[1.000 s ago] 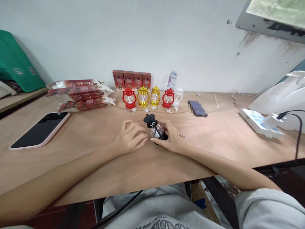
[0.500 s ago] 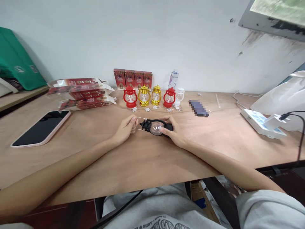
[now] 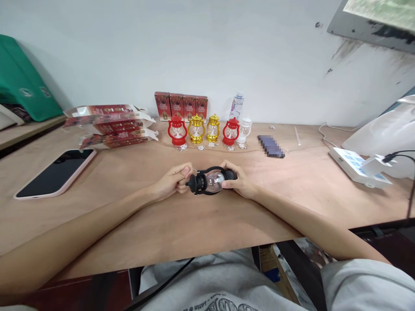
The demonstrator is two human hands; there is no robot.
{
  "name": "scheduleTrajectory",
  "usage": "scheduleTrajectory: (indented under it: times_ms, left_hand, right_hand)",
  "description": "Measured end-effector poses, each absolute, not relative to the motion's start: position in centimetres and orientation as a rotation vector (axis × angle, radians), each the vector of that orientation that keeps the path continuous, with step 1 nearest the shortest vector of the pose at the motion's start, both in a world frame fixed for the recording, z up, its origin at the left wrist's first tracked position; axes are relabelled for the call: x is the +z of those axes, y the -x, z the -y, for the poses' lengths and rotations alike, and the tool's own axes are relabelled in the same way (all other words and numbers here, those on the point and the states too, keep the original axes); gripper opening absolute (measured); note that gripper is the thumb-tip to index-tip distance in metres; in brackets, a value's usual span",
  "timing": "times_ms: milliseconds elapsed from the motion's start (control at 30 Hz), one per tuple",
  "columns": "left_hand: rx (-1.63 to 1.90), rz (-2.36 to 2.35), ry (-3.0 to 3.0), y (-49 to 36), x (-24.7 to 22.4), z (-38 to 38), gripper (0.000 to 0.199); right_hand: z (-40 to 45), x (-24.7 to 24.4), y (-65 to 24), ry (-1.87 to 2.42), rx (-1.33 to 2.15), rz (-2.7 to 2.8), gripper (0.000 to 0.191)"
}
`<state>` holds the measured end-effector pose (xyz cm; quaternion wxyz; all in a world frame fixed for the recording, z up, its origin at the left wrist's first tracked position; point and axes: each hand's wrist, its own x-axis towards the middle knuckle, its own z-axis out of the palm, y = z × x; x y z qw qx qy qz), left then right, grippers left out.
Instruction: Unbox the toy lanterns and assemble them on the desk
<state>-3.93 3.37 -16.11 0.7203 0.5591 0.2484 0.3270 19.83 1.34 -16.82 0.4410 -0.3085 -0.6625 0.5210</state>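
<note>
A small black lantern with a clear globe lies on its side in the air just over the table, its pointed cap toward the left. My right hand is closed around its base, thumb on the near side and fingers on the far side. At the cap end, my left hand pinches the thin wire handle, of which only a short length shows. The rest of that wire is hidden by the fingers and the lantern.
Behind the hands stand red lanterns, gold lanterns and a white lantern. Red boxes and a bottle are by the wall. Opened cartons and a phone lie left; a power strip is right.
The black lantern has turned and shifted slightly nearer to me. Its wire handle, which stretched out straight from the cap before, is now mostly hidden by my left hand, closer to the cap.
</note>
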Motion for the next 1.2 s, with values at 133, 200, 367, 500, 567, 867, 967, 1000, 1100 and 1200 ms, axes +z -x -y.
scheduleTrajectory:
  times_ms: [133,200,367,500,567,867,967,1000,1100,1200]
  left_hand:
    - [0.762,-0.568,-1.228,3.8,-16.1,-3.2,0.048]
    - [0.831,-0.566,-1.247,3.8,-16.3,-3.4,0.048]
    - [0.954,-0.576,-1.345,4.0,-16.6,-3.8,0.049]
    - [0.873,-0.542,-1.365,4.2,-16.6,-3.6,0.047]
    - [0.842,-0.532,-1.364,4.2,-16.6,-3.5,0.047]
    - [0.952,-0.688,-1.698,4.0,-15.9,-3.0,0.053]
    - [1.012,-0.732,-1.784,3.8,-15.5,-2.8,0.054]
    - [1.025,-0.736,-1.772,3.8,-15.5,-2.8,0.054]
    - [1.026,-0.750,-1.672,3.6,-15.8,-3.0,0.052]
    - [1.010,-0.743,-1.501,3.5,-16.2,-3.2,0.050]
  right_hand:
    - [-1.2,-16.4,-19.6,0.796,1.219,1.696,0.043]
    - [-1.0,-16.0,-19.4,0.846,1.121,1.719,0.044]
    - [-0.4,-15.3,-19.1,0.897,0.961,1.748,0.042]
    - [-0.6,-15.5,-19.4,0.862,1.038,1.791,0.041]
    - [-0.8,-15.6,-19.6,0.847,1.067,1.803,0.041]
    - [-0.5,-15.9,-19.1,0.847,0.917,1.927,0.039]
    - [-0.2,-16.0,-18.8,0.851,0.893,1.940,0.037]
    - [-0.2,-16.0,-18.8,0.849,0.885,1.929,0.036]
    - [-0.2,-15.9,-18.7,0.849,0.850,1.914,0.036]
    - [-0.2,-15.8,-18.7,0.865,0.820,1.899,0.036]
